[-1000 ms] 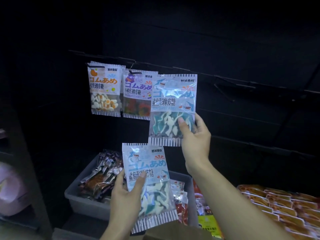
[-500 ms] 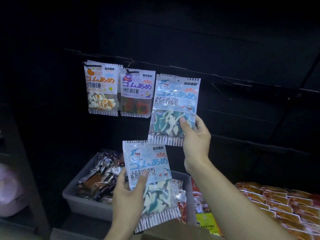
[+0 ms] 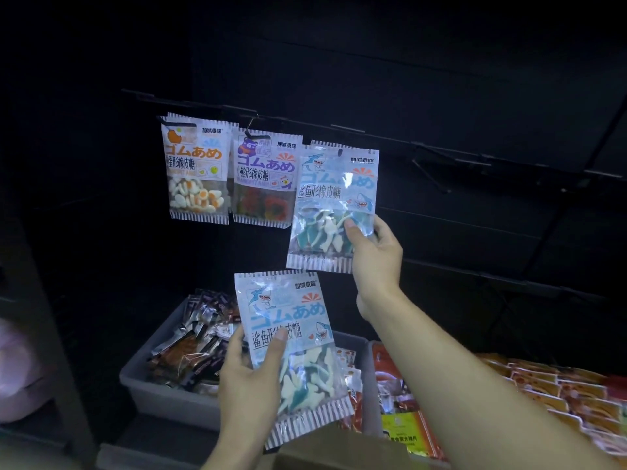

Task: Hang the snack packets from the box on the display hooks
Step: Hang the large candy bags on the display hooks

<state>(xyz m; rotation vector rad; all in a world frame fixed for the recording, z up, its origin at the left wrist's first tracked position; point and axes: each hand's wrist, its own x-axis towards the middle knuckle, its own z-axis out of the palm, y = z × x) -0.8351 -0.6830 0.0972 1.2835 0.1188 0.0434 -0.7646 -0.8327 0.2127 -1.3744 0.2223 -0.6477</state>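
Since a moment ago, the blue shark-gummy packet in my right hand [image 3: 375,262] has swung closer to the two hanging packets, so its left edge now overlaps the bear packet, while the packet in my left hand has barely shifted. My right hand is clamped on the lower right corner of this clear-windowed blue shark-gummy packet [image 3: 334,205], thumb on the front, fingers behind, holding it up at the level of the black display hooks [image 3: 342,151]; a dark hook tip shows at the punched hole near its top edge, though I cannot tell if it is threaded through. My left hand [image 3: 252,378] grips a second blue shark-gummy packet [image 3: 293,347] lower down, thumb pressed across its printed front, the packet tilted slightly.

Left of the raised packet, an orange-lettered egg-gummy packet [image 3: 195,167] and a purple bear-gummy packet [image 3: 263,179] hang side by side from the black rail.

Below my left hand sits a grey plastic bin [image 3: 169,398] filled with dark foil snack wrappers. At the bottom edge is a corner of a brown cardboard box [image 3: 339,449]. Rows of red-and-orange snack packs [image 3: 543,391] lie at the lower right.
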